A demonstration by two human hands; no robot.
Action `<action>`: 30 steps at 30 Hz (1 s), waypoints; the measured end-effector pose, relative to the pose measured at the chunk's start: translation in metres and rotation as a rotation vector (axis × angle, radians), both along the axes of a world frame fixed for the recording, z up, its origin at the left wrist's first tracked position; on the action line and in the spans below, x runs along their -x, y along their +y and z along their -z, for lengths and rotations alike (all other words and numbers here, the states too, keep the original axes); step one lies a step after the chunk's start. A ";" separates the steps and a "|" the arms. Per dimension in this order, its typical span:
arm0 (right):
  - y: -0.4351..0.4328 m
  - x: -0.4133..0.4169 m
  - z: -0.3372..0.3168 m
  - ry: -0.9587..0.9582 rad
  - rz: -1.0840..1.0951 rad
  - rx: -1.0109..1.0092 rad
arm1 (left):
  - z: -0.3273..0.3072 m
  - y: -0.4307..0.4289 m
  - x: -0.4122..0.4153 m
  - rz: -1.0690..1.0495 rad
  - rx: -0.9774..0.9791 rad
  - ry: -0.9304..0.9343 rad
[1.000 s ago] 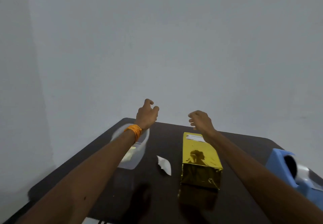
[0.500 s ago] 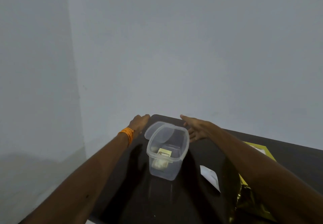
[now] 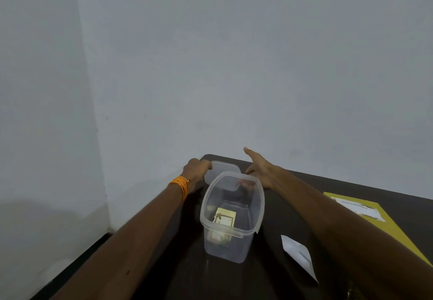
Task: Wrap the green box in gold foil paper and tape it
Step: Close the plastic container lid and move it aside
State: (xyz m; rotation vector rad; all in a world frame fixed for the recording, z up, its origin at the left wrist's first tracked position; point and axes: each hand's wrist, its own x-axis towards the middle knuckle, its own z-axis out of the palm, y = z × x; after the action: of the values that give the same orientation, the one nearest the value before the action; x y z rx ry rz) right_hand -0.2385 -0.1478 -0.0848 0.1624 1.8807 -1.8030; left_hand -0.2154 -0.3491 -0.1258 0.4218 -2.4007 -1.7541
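Head view: much is hidden. The box (image 3: 379, 222) lies on the table (image 3: 182, 267) at the right, well apart from both hands. The right forearm covers its near side and the frame edge cuts off the rest. Only a flat gold foil face shows, with a white label (image 3: 359, 208) whose print is too blurred to read. The right hand (image 3: 262, 173) reaches behind the tub (image 3: 234, 245) with its fingers straight and thumb raised, holding nothing. Its fingertips show only as a smear through the tub's far wall, so I cannot tell whether they touch the lid (image 3: 223, 170). The left hand (image 3: 195, 170), with an orange thread band (image 3: 181, 183) on the wrist, curls its fingers over the lid's left edge.

The tub is clear, thin plastic, tall, with rounded corners and a rolled rim. A small pale card (image 3: 226, 216) sits inside it, its details unclear. The lid is frosted and rounded, lying just behind the tub. A white paper scrap (image 3: 300, 256) lies between the tub and the box. The table is dark and glossy.
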 end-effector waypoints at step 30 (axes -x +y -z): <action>0.025 -0.156 -0.002 0.686 0.337 -0.329 | -0.044 0.038 -0.152 -0.052 0.060 0.299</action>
State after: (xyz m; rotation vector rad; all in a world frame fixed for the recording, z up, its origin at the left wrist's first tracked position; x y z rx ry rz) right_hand -0.0822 -0.1226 -0.0831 -0.0390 2.7743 -1.8998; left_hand -0.0632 -0.3111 -0.0818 0.1960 -2.2051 -1.5903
